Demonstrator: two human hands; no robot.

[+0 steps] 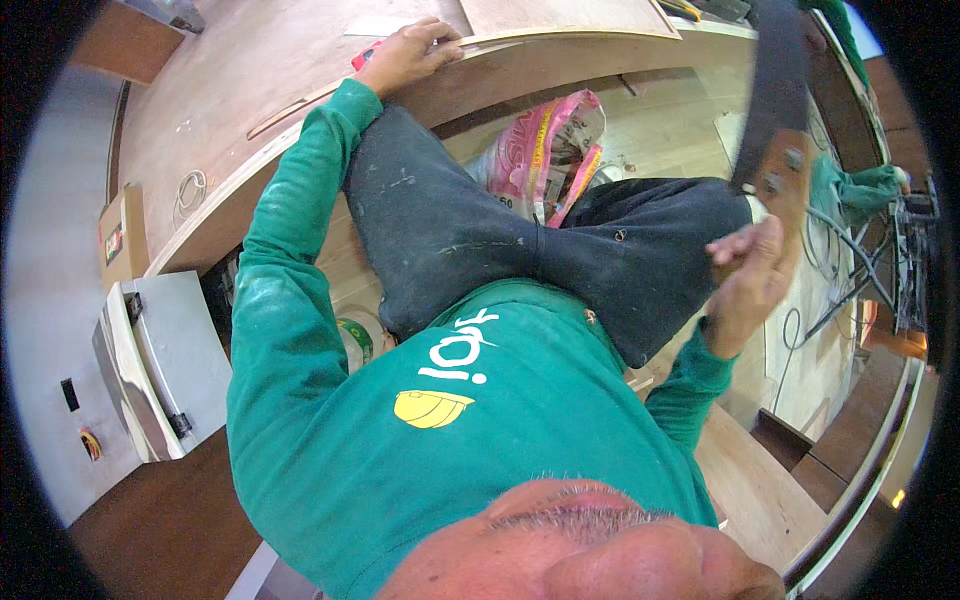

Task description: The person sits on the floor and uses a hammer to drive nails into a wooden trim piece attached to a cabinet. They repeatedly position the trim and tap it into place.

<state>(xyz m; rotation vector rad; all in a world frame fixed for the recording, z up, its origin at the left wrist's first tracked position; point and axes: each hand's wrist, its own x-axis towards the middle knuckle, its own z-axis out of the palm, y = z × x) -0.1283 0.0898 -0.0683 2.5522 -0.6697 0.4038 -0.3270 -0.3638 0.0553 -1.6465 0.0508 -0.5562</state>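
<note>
My right hand [750,275] is closed on the brown wooden handle of a handsaw [783,185]. Its wide dark blade rises from the handle to the top edge of the view and looks slightly blurred. At the upper left, my left hand [412,55] lies on the edge of a light wooden worktop [240,85], fingers a little bent and resting against the end of a thin wooden panel [560,18]. A small red object [366,56] shows partly beside that wrist; its kind is hidden.
Between my knees stands an open pink and white sack [540,150] with scraps in it. A thin wooden strip [290,115] and a coiled cable [190,195] lie on the worktop. Left stands a grey-white cabinet [165,365]; cables and a dark metal stand [910,250] are at right.
</note>
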